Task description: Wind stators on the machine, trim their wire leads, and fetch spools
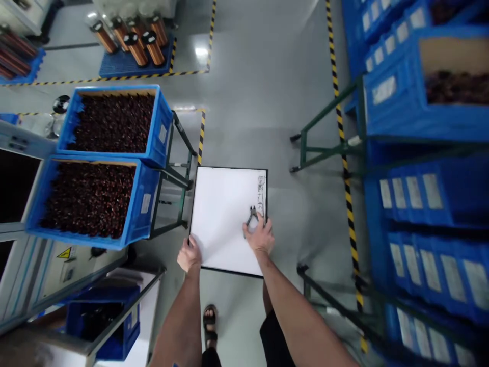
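A flat, square white board (225,214) with a thin black rim is held out in front of me, above the floor. My left hand (189,254) grips its lower left edge, the thumb lying on top. At the right edge is my right hand (261,235), its fingers closed round a small pair of cutting pliers (252,216) with dark jaws pointing away from me. Some of these fingers also reach over the board's right rim. Dark scribble-like markings (261,188) run along the upper right side of the board. The undersides of both hands are hidden.
To the left, two blue crates (132,224) full of small dark parts stand on a green frame (179,176). Copper-coloured wire spools (136,49) rest on a blue pallet. Shelves of labelled blue bins (405,112) line the right, with green stand legs (319,127) jutting out.
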Demonstrator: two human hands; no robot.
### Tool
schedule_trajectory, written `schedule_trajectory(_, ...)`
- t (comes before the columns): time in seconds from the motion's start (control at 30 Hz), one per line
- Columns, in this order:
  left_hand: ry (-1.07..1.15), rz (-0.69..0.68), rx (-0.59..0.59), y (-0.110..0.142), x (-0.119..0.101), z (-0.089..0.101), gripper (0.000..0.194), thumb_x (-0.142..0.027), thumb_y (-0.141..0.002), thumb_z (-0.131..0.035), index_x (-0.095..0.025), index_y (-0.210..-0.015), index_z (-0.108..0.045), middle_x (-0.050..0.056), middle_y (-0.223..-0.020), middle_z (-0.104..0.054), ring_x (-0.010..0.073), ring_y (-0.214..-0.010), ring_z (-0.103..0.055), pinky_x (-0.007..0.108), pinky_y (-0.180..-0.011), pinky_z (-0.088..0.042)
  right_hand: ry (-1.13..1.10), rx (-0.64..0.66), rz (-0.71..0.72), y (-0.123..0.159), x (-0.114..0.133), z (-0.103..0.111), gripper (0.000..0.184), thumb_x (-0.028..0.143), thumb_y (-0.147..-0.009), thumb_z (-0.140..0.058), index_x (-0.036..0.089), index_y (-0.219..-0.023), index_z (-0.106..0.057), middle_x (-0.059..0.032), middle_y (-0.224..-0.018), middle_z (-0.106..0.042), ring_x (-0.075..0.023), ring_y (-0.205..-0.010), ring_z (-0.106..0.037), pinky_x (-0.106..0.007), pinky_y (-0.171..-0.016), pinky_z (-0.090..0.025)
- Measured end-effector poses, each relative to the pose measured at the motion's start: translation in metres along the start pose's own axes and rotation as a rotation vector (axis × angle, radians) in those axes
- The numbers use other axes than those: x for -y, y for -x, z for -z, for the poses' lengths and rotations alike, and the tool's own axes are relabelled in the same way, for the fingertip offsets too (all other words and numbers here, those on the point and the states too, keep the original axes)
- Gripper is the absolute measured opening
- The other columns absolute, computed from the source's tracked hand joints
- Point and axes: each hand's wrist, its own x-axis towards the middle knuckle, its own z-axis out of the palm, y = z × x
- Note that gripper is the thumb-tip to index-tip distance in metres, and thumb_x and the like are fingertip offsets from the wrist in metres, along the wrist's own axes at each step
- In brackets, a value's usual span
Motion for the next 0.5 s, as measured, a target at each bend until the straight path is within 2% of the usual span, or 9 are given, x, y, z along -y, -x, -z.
schedule_trajectory(0.2,0.048,0.111,-0.020,-0.064,-0.162,0.030,0.052,-0.054,-0.123,-0.050,-0.023,-0.142,-0.088,0.021,-0.117,-0.091,0.0389,-0.101,-0.087,0.042,-0.089,-0.060,-0.040,0.007,0.099,-0.200,0.058,0.016,0.079,0.065,-0.104,-0.067,0.019,-0.168,-0.066,-0.0285,-0.158,-0.062,-0.0372,-0.114,-0.074,-0.043,-0.085,-0.061)
schedule_trajectory(0.4,0.089,0.173,0.021,-0.135,-0.299,0.052,0.052,-0.056,-0.122,-0.053,-0.023,-0.139,-0.090,0.020,-0.109,-0.090,0.0375,-0.099,-0.086,0.040,-0.087,-0.059,-0.001,-0.020,0.192,-0.366,0.114,0.034,0.079,0.065,-0.106,-0.064,0.017,-0.169,-0.065,-0.0292,-0.155,-0.063,-0.0361,-0.108,-0.073,-0.043,-0.082,-0.060)
schedule_trajectory(0.5,0.139,0.217,0.037,-0.174,-0.365,0.068,0.051,-0.054,-0.121,-0.055,-0.021,-0.138,-0.090,0.021,-0.109,-0.090,0.0373,-0.097,-0.085,0.041,-0.087,-0.059,0.021,-0.004,0.222,-0.448,0.150,0.044,0.080,0.066,-0.106,-0.064,0.018,-0.171,-0.063,-0.0282,-0.156,-0.063,-0.0342,-0.104,-0.073,-0.043,-0.081,-0.059)
